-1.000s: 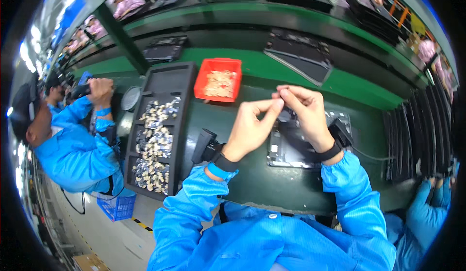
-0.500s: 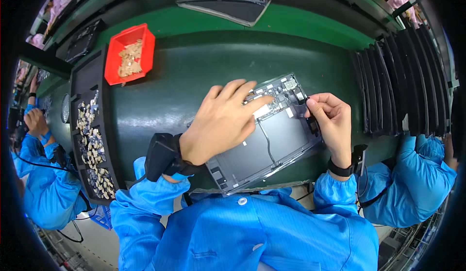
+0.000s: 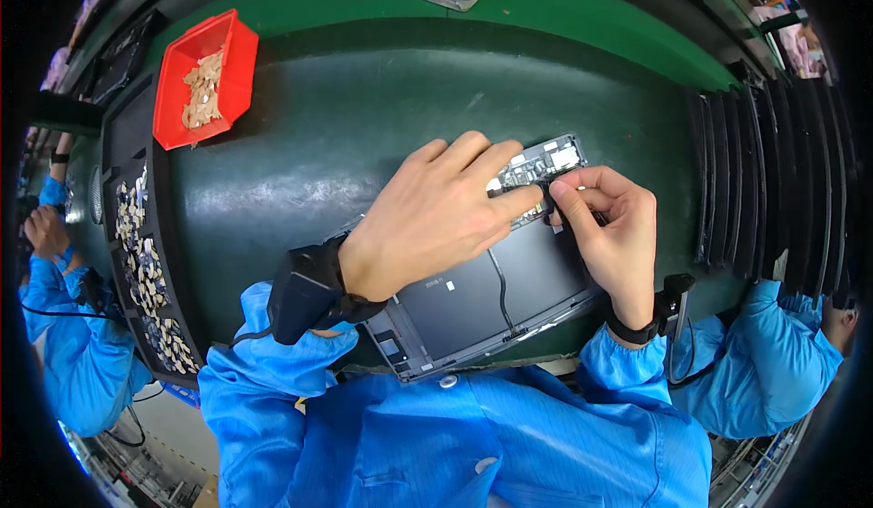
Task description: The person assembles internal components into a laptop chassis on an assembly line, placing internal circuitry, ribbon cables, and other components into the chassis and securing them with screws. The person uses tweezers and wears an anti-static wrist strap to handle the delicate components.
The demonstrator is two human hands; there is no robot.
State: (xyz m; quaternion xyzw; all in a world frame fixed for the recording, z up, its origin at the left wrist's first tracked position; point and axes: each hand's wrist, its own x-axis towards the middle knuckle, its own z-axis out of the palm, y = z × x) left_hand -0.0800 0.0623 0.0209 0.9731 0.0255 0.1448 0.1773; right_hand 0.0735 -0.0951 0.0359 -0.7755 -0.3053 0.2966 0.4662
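- A long black parts tray (image 3: 136,262) and a red bin (image 3: 205,80) stand at the far left, with bare green mat (image 3: 327,135) between them and the hands.
- The left hand (image 3: 427,221) lies flat on the open laptop chassis (image 3: 491,294), forefinger pressing near the circuit board (image 3: 536,167).
- The right hand (image 3: 614,235) pinches a small dark part just beside that fingertip.
- Upright dark panels (image 3: 773,190) stand near the right.

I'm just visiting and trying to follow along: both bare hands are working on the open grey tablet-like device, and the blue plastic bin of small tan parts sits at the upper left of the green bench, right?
Nearly. The plastic bin of small tan parts is red, not blue, as the head view shows. The rest holds: left hand and right hand work on the open grey tablet-like device on the green bench.
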